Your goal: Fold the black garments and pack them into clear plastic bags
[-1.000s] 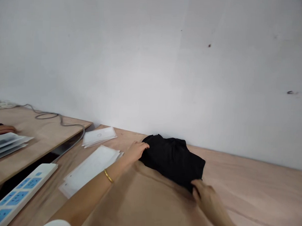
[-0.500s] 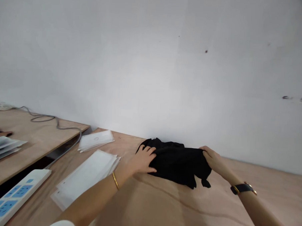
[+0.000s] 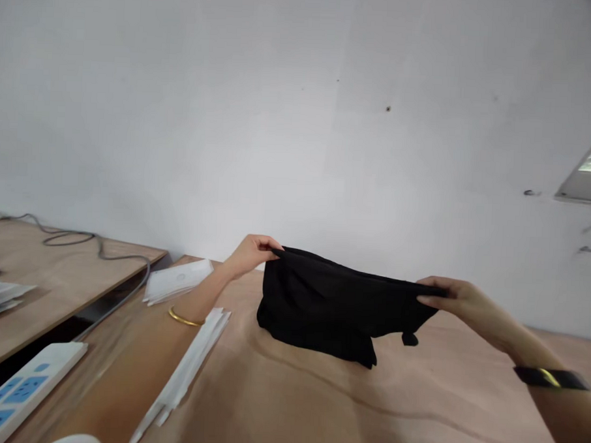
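Note:
A black garment (image 3: 331, 308) hangs stretched between my two hands above the wooden table (image 3: 317, 405), its lower edge still resting on the table. My left hand (image 3: 250, 253), with a gold bangle on the wrist, pinches the garment's upper left corner. My right hand (image 3: 461, 302), with a dark watch on the wrist, pinches the upper right corner. Both hands are closed on the cloth and raised off the table.
Stacks of white flat packets lie left of the garment, one (image 3: 178, 280) near the wall and one (image 3: 186, 370) under my left forearm. A white and blue power strip (image 3: 21, 395) sits at lower left. A second table (image 3: 38, 288) with a grey cable (image 3: 98, 252) stands further left.
Both hands went from pressing on the garment lying on the table to gripping its top corners and lifting it, so it now hangs spread between them.

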{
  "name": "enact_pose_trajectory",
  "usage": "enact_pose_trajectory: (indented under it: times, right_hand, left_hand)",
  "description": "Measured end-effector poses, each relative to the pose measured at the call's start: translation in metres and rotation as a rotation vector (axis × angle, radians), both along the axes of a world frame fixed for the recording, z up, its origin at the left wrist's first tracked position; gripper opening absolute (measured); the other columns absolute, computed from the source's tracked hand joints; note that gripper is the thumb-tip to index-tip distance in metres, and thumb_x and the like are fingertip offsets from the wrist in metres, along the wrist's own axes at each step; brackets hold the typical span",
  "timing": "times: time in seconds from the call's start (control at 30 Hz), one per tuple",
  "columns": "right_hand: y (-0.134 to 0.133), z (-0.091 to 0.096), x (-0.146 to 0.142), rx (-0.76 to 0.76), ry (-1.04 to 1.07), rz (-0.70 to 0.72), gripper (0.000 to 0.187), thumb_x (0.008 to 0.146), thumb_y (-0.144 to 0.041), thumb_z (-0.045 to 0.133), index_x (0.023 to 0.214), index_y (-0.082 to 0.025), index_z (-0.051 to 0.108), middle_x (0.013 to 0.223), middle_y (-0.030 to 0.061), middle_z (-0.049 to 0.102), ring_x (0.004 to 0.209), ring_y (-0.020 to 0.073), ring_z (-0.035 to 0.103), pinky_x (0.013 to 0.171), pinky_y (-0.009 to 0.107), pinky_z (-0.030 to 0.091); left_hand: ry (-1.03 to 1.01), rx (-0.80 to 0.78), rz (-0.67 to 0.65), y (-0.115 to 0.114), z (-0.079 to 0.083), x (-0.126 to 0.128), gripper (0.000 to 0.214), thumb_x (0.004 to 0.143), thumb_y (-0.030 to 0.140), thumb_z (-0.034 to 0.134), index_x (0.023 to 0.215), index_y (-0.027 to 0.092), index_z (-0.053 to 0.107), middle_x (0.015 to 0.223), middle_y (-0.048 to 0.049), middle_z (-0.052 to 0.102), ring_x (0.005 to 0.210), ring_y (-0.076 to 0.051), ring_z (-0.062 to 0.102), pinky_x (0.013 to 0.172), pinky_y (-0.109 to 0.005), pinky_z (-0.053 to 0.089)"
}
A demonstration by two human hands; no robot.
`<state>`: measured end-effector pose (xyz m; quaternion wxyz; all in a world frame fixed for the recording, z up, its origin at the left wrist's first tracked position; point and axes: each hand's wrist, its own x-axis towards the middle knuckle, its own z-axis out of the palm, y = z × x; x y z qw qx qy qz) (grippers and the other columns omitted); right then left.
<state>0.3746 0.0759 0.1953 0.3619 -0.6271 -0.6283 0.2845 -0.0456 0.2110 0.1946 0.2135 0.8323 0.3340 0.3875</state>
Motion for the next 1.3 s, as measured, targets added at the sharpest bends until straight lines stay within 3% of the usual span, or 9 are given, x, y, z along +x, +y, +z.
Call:
enact_pose_trajectory:
  times: [0.17,0.37,0.5,0.6,0.7,0.83,0.93,1.07,1.3]
  right_hand:
    - [0.009,0.01,0.0,0.038,0.041,0.001,0.033,0.063,-0.053,0.071,0.078,-0.023,0.07,0.075,0.0054,0.072,0.076,0.0263,0.065,0.068,0.036,0.051]
    - [0.06,0.017,-0.011,0.302,-0.039,-0.402,0.031,0.059,-0.043,0.071,0.08,-0.02,0.07,0.055,0.0001,0.06,0.051,0.0164,0.054,0.051,0.032,0.047]
    - [0.058,0.015,-0.008,0.454,0.106,-0.392,0.031,0.064,-0.041,0.068,0.089,-0.023,0.068,0.066,-0.0001,0.063,0.06,0.0166,0.058,0.062,0.033,0.053]
    - [0.047,-0.028,-0.005,0.43,0.06,-0.298,0.028,0.067,-0.037,0.064,0.092,-0.024,0.067,0.071,0.0006,0.065,0.064,0.0187,0.061,0.065,0.035,0.054]
    - [0.03,-0.106,-0.014,0.396,-0.046,-0.173,0.022,0.065,-0.036,0.059,0.08,-0.022,0.068,0.079,0.0063,0.07,0.075,0.0249,0.065,0.068,0.037,0.054]
    - [0.008,-0.209,-0.041,0.242,-0.365,-0.023,0.054,0.068,-0.034,0.06,0.122,-0.027,0.059,0.135,0.0092,0.054,0.12,0.031,0.051,0.092,0.045,0.047]
    - [0.009,-0.244,-0.059,0.107,-0.624,-0.084,0.048,0.08,-0.026,0.047,0.126,-0.038,0.054,0.143,0.0005,0.045,0.128,0.0278,0.044,0.1,0.049,0.038]
    - [0.033,-0.232,-0.066,0.055,-0.688,-0.139,0.048,0.084,-0.02,0.04,0.127,-0.035,0.054,0.144,-0.0002,0.044,0.13,0.0262,0.041,0.1,0.048,0.038]
    - [0.049,-0.193,-0.043,0.094,-0.501,0.013,0.033,0.078,-0.043,0.054,0.103,-0.027,0.07,0.116,0.0061,0.067,0.111,0.0264,0.057,0.095,0.04,0.042]
  left_hand:
    - [-0.083,-0.344,-0.153,0.006,0.019,-0.006,0.024,0.063,0.018,0.073,0.084,0.014,0.062,0.072,-0.0008,0.067,0.069,-0.014,0.063,0.066,-0.027,0.05]
    - [-0.19,-0.179,0.036,0.044,0.029,0.024,0.014,0.064,0.013,0.066,0.077,0.014,0.061,0.071,-0.0007,0.064,0.069,-0.014,0.06,0.068,-0.029,0.048]
    - [-0.207,-0.064,0.083,0.041,0.031,0.019,0.015,0.069,0.015,0.059,0.084,0.016,0.061,0.084,-0.001,0.065,0.082,-0.016,0.06,0.078,-0.031,0.047]
    - [-0.098,-0.067,0.075,0.017,-0.004,0.007,0.016,0.069,0.01,0.053,0.08,0.017,0.063,0.083,-0.0015,0.066,0.084,-0.017,0.06,0.08,-0.032,0.047]
    - [0.068,-0.11,0.045,-0.016,-0.068,-0.006,0.02,0.067,0.008,0.053,0.077,0.019,0.067,0.081,-0.0014,0.068,0.084,-0.018,0.062,0.083,-0.034,0.047]
    - [0.456,-0.092,0.038,-0.044,-0.154,-0.015,0.071,0.064,0.008,0.062,0.129,0.034,0.051,0.145,-0.0014,0.04,0.126,-0.029,0.042,0.1,-0.044,0.038]
    - [0.628,-0.059,0.1,-0.04,-0.187,-0.012,0.081,0.072,-0.004,0.04,0.137,0.045,0.037,0.151,0.0089,0.027,0.133,-0.026,0.035,0.103,-0.045,0.036]
    - [0.656,-0.034,0.172,-0.017,-0.186,0.0,0.076,0.076,-0.004,0.036,0.135,0.043,0.041,0.15,0.0088,0.03,0.131,-0.027,0.038,0.104,-0.046,0.034]
    - [0.648,-0.042,0.058,-0.005,-0.154,0.005,0.05,0.077,0.044,0.064,0.125,0.03,0.057,0.136,-0.0061,0.049,0.123,-0.03,0.044,0.099,-0.041,0.036]
